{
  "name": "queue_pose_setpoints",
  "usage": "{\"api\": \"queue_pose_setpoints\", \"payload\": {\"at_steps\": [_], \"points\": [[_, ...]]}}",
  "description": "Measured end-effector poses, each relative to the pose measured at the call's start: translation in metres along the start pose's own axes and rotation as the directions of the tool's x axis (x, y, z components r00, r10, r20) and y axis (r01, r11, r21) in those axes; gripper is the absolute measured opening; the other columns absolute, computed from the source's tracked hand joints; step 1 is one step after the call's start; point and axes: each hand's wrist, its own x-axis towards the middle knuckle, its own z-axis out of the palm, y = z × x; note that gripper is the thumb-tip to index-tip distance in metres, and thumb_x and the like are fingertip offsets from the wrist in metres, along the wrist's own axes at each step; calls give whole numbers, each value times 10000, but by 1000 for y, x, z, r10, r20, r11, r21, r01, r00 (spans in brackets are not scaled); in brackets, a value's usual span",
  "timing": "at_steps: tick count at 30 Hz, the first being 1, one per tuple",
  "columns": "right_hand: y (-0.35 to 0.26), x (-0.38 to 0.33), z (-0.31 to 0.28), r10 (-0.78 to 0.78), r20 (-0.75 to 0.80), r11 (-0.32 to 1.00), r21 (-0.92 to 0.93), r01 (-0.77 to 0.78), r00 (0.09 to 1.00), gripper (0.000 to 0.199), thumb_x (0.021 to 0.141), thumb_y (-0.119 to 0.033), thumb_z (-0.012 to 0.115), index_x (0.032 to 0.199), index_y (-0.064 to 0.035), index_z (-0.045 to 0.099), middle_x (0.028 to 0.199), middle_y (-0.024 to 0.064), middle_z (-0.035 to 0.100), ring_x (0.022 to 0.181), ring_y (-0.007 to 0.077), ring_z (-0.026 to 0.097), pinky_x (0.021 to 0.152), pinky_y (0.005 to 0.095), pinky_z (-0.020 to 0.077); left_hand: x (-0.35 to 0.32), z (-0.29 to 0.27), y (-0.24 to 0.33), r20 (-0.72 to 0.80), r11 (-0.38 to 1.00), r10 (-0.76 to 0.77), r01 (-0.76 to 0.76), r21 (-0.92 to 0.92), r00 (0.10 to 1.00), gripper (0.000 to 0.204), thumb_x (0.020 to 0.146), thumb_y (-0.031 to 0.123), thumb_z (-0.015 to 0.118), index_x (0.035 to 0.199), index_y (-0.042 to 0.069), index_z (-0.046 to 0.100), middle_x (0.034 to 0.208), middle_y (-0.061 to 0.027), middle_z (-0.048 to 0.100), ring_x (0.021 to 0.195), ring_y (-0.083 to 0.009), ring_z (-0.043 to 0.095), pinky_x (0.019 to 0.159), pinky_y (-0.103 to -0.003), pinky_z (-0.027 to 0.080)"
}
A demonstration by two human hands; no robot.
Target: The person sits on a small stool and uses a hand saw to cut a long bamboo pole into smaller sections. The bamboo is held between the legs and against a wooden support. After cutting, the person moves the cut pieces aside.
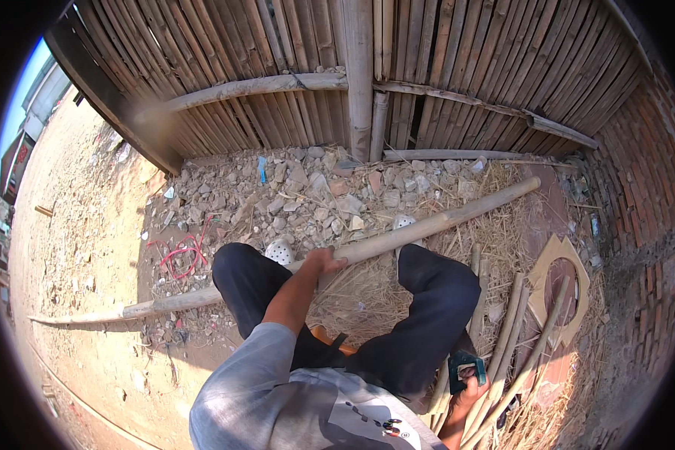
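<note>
A long pale bamboo pole point(457, 216) runs slantwise in front of me, from the lower left up to the far right. My left hand point(325, 262) is closed around its middle, between my knees; my left knee hides a short stretch of it. Low on the right, beside my hip, my right hand point(472, 381) grips the dark green handle of what looks like a handsaw point(457, 366). Most of its blade is out of sight. Several thinner bamboo sticks point(507, 337) lie beside that hand.
Rubble point(307, 184) covers ground below a bamboo slat fence point(277, 45). A brick wall point(637, 187) stands right. Pink cord point(184, 255) lies left, and a tan board with a round cut-out point(538, 296) lies right. Straw is scattered around. I sit on something orange point(324, 334).
</note>
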Motion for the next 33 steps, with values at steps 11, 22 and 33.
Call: {"api": "queue_pose_setpoints", "payload": {"at_steps": [11,22,33], "points": [[-11,74,-47,-223,16,947,-234,220,975,177,624,-152,518,565,13,495,538,67,471,498,156,444,495,284,361,-7,-45,4,-101,996,-79,84,39,992,823,803,668,501,1308,18,502,1212,-224,615,1151,-356,584,998,-447,430],[-48,80,-14,-129,-122,991,28,134,984,65,610,-80,466,618,-18,485,602,28,454,555,97,390,514,226,279,44,-87,64,-175,989,-40,63,133,984,826,786,684,520,1253,3,527,1196,-199,628,1126,-351,596,949,-451,459],[-94,64,35,-493,115,860,-88,503,862,257,749,-240,549,660,-15,464,607,61,417,558,169,396,551,309,333,70,-67,36,-178,1000,-7,3,-22,984,830,766,686,545,1280,34,522,1200,-181,635,1128,-329,602,941,-443,466]]}}
